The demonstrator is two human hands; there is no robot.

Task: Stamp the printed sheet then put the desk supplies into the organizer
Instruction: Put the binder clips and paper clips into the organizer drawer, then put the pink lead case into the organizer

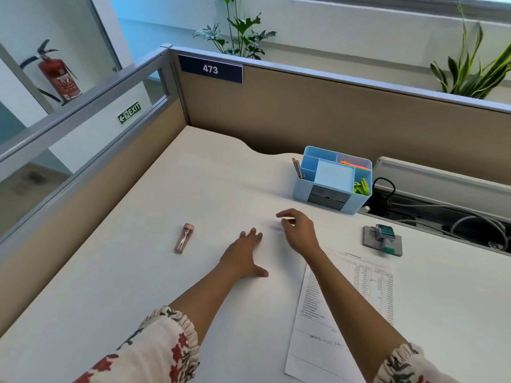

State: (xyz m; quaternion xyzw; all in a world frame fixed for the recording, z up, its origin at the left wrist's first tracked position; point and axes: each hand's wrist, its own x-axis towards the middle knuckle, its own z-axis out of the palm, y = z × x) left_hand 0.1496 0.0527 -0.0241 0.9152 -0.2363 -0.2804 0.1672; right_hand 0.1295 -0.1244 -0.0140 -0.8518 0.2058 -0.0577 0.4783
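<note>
**Both hands empty over a pale desk**

Mostly I struggle with the glare: the white desk (pixel 138 286) washes out near my right hand (pixel 300 230), whose fingers curl loosely around nothing I can make out. My left hand (pixel 243 255) lies flat, fingers spread. My right forearm crosses the printed sheet (pixel 345 313), its text unreadable. The stamp (pixel 383 239) sits on its pad beyond the sheet, the blue organizer (pixel 331 181) further back, a pink tube (pixel 184 237) well to the left. Tan partitions (pixel 304 114) enclose the desk.
</note>
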